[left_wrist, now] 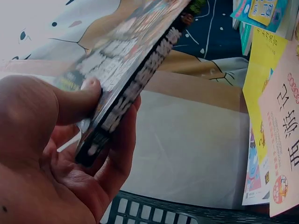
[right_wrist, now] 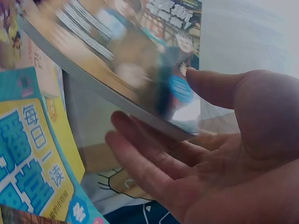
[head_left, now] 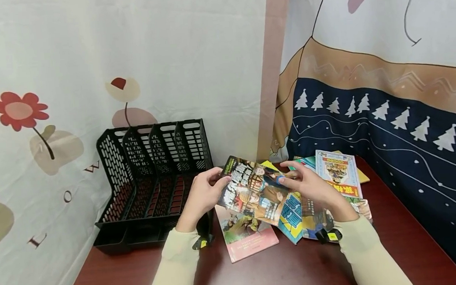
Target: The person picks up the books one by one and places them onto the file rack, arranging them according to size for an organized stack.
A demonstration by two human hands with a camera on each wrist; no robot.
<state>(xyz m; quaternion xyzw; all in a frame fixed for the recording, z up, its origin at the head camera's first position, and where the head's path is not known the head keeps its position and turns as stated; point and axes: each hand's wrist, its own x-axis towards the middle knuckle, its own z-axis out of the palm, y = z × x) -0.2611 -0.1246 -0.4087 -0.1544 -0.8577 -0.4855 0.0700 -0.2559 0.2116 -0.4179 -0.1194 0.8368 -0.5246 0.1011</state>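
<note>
Between both hands a comic-style book (head_left: 255,191) with a dark spine and an illustrated cover is held up, tilted, over other books. My left hand (head_left: 204,192) grips its left end, the thumb on the cover and the fingers underneath, as the left wrist view shows with the spine (left_wrist: 140,79). At the opposite edge, my right hand (head_left: 314,187) holds the corner, its thumb on the cover and its fingers (right_wrist: 145,163) spread below. Beneath lie a pink-bordered book (head_left: 253,245) and a blue-and-yellow book (head_left: 293,217), both partly covered.
A black file organizer (head_left: 111,240) with upright dividers stands at the left, against the fabric backdrop (head_left: 223,72). On the right of the brown table (head_left: 292,270), more books overlap, among them a white-and-blue one (head_left: 338,172) on top.
</note>
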